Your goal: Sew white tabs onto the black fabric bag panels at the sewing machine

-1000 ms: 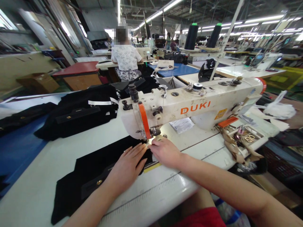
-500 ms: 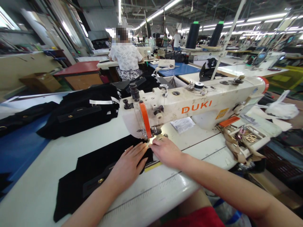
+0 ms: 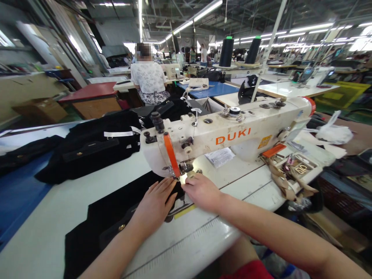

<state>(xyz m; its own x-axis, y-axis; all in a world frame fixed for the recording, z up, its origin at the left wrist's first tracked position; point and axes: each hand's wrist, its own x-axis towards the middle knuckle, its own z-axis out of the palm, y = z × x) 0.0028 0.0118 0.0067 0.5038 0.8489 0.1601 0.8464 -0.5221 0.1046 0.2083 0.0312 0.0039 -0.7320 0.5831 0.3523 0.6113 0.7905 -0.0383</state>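
Observation:
Black fabric (image 3: 116, 197) lies on the white sewing table (image 3: 95, 176) and reaches under the needle area of a white sewing machine (image 3: 203, 133) with an orange guard (image 3: 171, 155). My left hand (image 3: 154, 207) rests flat on this fabric, fingers stretched toward the needle, thumb apart. To the right of the needle, my right hand (image 3: 201, 190) has its fingers bent together at the fabric's edge beside the lit presser foot; what they pinch is too small to make out. A gold-coloured fitting (image 3: 121, 227) shows on the fabric by my left wrist.
More black pieces (image 3: 90, 151) lie at the back left. A paper label (image 3: 220, 156) sits on the machine bed. At the right is a tray (image 3: 305, 166) of small hardware with tan straps. A person (image 3: 148, 79) sits ahead, facing away.
The whole view has shifted, so the machine appears further left and slightly lower. The fabric's right end no longer shows as far beyond my left fingertips, and more metal plate is visible there.

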